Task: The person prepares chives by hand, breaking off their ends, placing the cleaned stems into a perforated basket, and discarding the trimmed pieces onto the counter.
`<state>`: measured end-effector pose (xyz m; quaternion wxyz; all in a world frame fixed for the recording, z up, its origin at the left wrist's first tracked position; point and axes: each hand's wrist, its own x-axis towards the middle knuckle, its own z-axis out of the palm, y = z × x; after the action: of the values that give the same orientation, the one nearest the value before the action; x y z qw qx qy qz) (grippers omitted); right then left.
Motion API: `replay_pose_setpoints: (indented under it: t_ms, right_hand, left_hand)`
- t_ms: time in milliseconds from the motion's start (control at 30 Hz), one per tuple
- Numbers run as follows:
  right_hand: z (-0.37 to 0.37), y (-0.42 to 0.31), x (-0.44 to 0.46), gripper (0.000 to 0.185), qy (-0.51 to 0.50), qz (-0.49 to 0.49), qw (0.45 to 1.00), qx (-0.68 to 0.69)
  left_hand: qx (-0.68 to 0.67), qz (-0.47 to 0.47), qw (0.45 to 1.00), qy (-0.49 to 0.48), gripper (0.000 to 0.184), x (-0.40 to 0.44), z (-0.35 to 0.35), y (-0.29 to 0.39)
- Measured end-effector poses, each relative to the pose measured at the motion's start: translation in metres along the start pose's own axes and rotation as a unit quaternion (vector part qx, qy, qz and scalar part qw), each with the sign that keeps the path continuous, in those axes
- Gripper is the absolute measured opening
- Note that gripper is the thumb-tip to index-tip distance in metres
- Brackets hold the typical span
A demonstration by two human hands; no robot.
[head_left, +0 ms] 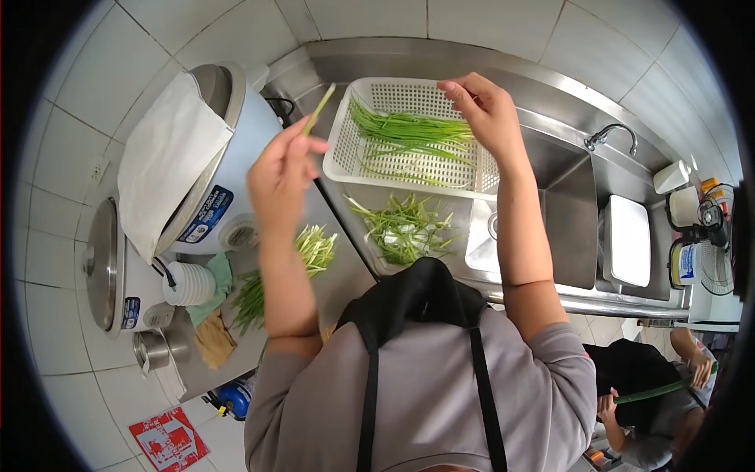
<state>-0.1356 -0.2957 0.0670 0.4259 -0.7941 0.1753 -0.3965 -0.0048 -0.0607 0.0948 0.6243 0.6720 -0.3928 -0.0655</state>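
My left hand (285, 169) is raised left of the basket, its fingers closed on a pale-ended chive stalk (320, 108) that points up. My right hand (486, 114) hovers by the right end of the white plastic basket (336, 157). Its thumb and fingertips are drawn together, and I cannot make out anything between them. Long green chives (417, 132) lie lengthwise in the basket. Below my left forearm, a bunch of chives (316, 250) with whitish ends rests on the steel counter. A loose heap of chive trimmings (405, 228) sits in front of the basket.
At left stand two large cookers (216, 169) (110, 259), one under a white cloth (173, 149), beside stacked white cups (189, 283). To the right are a sink (562, 220), a faucet (609, 138) and a white lidded container (627, 240). Another person (641, 377) holds a long green vegetable (657, 391).
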Motion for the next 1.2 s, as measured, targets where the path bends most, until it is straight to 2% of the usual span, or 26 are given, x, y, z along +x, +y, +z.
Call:
replay_pose_setpoints:
  t_ms: [33, 100, 133, 233, 267, 367, 400, 467, 500, 600, 633, 667, 733, 767, 833, 867, 900, 967, 1033, 1067, 1100, 1200]
  right_hand:
    - [0.0, 0.024, 0.008, 0.021, -0.02, 0.027, 0.999, -0.038]
    - [0.003, 0.084, 0.02, 0.023, -0.088, 0.081, 0.983, -0.138]
    - [0.008, 0.119, 0.021, 0.024, -0.135, 0.107, 0.965, -0.197]
    - [0.028, 0.208, 0.012, 0.026, -0.333, 0.129, 0.866, -0.35]
    - [0.036, 0.229, 0.006, 0.026, -0.376, 0.138, 0.814, -0.421]
    - [0.046, 0.253, -0.013, 0.027, -0.381, 0.177, 0.767, -0.484]
    - [0.047, 0.252, -0.017, 0.025, -0.358, 0.176, 0.782, -0.479]
    - [0.048, 0.25, -0.019, 0.023, -0.311, 0.168, 0.808, -0.471]
    - [0.047, 0.245, -0.015, 0.023, -0.327, 0.164, 0.8, -0.476]
    - [0.042, 0.238, 0.013, 0.023, -0.36, 0.15, 0.782, -0.486]
    - [0.039, 0.244, 0.018, 0.023, -0.363, 0.152, 0.782, -0.483]
    - [0.037, 0.25, 0.016, 0.024, -0.365, 0.156, 0.784, -0.477]
    - [0.038, 0.265, -0.003, 0.023, -0.434, 0.133, 0.75, -0.481]
    - [0.038, 0.267, -0.01, 0.023, -0.467, 0.12, 0.731, -0.482]
    - [0.035, 0.262, -0.014, 0.023, -0.465, 0.081, 0.747, -0.468]
    - [0.035, 0.259, -0.011, 0.022, -0.466, 0.059, 0.753, -0.461]
    - [0.031, 0.246, -0.003, 0.022, -0.449, 0.083, 0.758, -0.466]
    - [0.006, 0.204, 0.012, 0.019, -0.345, 0.062, 0.84, -0.414]
    - [-0.023, 0.145, 0.03, 0.023, -0.322, 0.083, 0.873, -0.356]
    - [-0.037, 0.106, 0.028, 0.019, -0.236, 0.033, 0.931, -0.277]
    - [-0.049, 0.082, 0.031, 0.018, -0.22, 0.011, 0.947, -0.233]
    - [-0.065, 0.028, 0.028, 0.015, -0.169, 0.017, 0.98, -0.102]
  left_hand:
    - [0.114, 0.014, 0.993, 0.01, 0.025, -0.007, -0.017, 0.003]
    - [0.222, -0.004, 0.975, -0.003, 0.022, -0.022, -0.046, -0.009]
    - [0.264, -0.042, 0.963, -0.032, 0.022, -0.03, -0.063, -0.027]
    - [0.423, -0.114, 0.891, -0.117, 0.02, -0.066, -0.098, -0.092]
    - [0.417, -0.126, 0.891, -0.127, 0.02, -0.085, -0.11, -0.121]
    - [0.378, -0.163, 0.898, -0.153, 0.021, -0.127, -0.126, -0.163]
    - [0.36, -0.177, 0.902, -0.16, 0.022, -0.13, -0.125, -0.159]
    - [0.358, -0.179, 0.909, -0.114, 0.025, -0.131, -0.123, -0.154]
    - [0.355, -0.181, 0.913, -0.087, 0.027, -0.129, -0.119, -0.146]
    - [0.403, -0.091, 0.907, -0.078, 0.029, -0.117, -0.11, -0.135]
    - [0.393, -0.071, 0.913, -0.083, 0.029, -0.108, -0.102, -0.128]
    - [0.358, -0.089, 0.926, -0.086, 0.029, -0.103, -0.093, -0.119]
    - [0.29, -0.111, 0.946, -0.089, 0.029, -0.082, -0.058, -0.09]
    - [0.282, -0.068, 0.951, -0.107, 0.029, -0.074, -0.045, -0.088]
    - [0.267, 0.015, 0.953, -0.141, 0.029, -0.061, -0.025, -0.085]
    - [0.253, 0.027, 0.955, -0.151, 0.029, -0.056, -0.017, -0.08]
    - [0.239, 0.036, 0.957, -0.162, 0.029, -0.051, -0.011, -0.071]
    - [0.207, 0.059, 0.96, -0.18, 0.026, -0.041, -0.003, -0.062]
    - [0.161, 0.068, 0.966, -0.193, 0.024, -0.028, 0.008, -0.059]
    - [0.139, 0.071, 0.967, -0.201, 0.023, -0.021, 0.015, -0.055]
    - [0.1, 0.003, 0.974, -0.203, 0.022, -0.016, 0.026, -0.04]
    - [0.092, 0.141, 0.967, -0.189, 0.022, 0.009, 0.061, -0.048]
